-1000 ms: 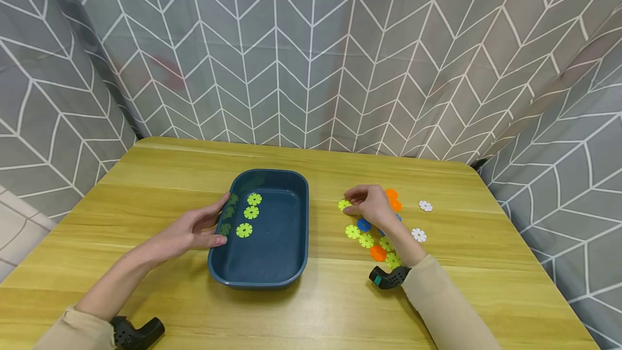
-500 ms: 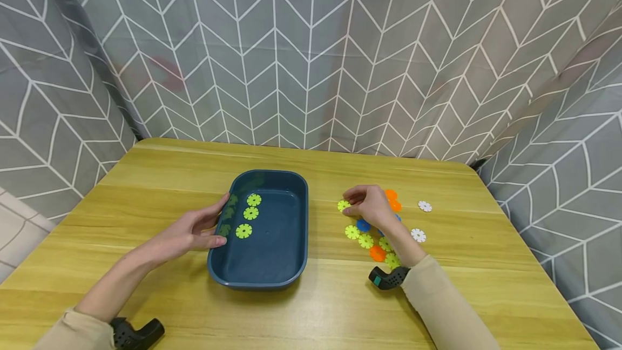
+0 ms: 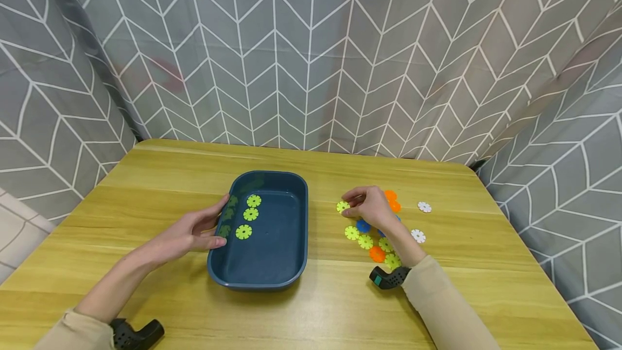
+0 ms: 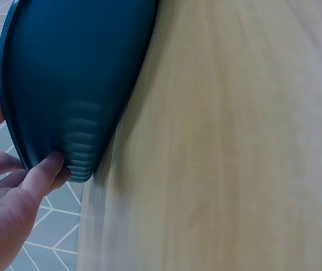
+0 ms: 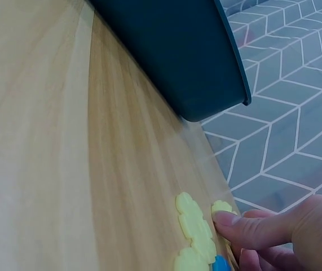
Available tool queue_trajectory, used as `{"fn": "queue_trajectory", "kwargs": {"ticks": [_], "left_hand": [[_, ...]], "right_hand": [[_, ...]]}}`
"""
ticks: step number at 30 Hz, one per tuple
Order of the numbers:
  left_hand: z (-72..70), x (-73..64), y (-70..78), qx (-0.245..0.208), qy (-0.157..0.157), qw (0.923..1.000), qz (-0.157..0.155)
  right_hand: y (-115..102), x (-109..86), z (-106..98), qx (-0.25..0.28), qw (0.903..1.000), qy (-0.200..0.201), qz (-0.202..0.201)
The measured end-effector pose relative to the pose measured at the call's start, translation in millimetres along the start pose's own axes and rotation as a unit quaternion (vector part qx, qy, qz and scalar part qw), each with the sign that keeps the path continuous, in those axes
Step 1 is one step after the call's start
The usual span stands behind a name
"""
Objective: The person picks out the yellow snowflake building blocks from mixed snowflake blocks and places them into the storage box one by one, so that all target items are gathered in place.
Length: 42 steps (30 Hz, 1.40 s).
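Note:
A dark blue plastic bin (image 3: 272, 253) stands left of centre on the table, with three yellow-green notched discs (image 3: 250, 214) in a row inside it. My left hand (image 3: 189, 234) holds the bin's left side by the rim. In the left wrist view, fingers (image 4: 45, 172) press against the bin's outer wall. Over on the right, my right hand (image 3: 370, 207) pinches one yellow-green notched disc (image 3: 342, 207) between thumb and fingers, at the table surface. The right wrist view shows the thumb (image 5: 228, 219) on this disc's edge. Part of the pile is hidden beneath the right hand.
Around the right hand lie loose notched discs: several yellow-green (image 3: 365, 241), some orange (image 3: 377, 254) and some blue (image 3: 363, 225). Two white discs (image 3: 418, 236) lie farther right. A patterned grey curtain (image 3: 291, 69) hangs behind the wooden table (image 3: 330, 307).
Almost nothing differs. Both hands, the bin and the discs keep their places, and the whole head view shifts very slightly.

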<state>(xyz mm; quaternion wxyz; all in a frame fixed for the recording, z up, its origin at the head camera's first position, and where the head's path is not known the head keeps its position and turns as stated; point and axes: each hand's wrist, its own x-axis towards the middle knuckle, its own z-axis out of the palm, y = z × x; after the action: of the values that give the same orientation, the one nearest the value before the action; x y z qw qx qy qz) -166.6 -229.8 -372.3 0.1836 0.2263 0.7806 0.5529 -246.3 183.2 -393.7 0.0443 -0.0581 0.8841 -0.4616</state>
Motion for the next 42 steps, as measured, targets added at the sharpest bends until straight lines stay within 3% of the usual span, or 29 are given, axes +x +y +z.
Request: {"fn": "queue_trajectory", "kwargs": {"ticks": [25,42], "left_hand": [[-0.2,0.8,-0.3,-0.008,-0.004,1.0000,-0.001],[0.3,-0.1,-1.7,-0.002,-0.003,1.0000,0.003]], "right_hand": [[2.1,-1.1,-2.2,-0.005,0.9996,-0.019,-0.019],[2.7,-2.3,-4.7,0.067,0.9961,-0.057,-0.010]]}}
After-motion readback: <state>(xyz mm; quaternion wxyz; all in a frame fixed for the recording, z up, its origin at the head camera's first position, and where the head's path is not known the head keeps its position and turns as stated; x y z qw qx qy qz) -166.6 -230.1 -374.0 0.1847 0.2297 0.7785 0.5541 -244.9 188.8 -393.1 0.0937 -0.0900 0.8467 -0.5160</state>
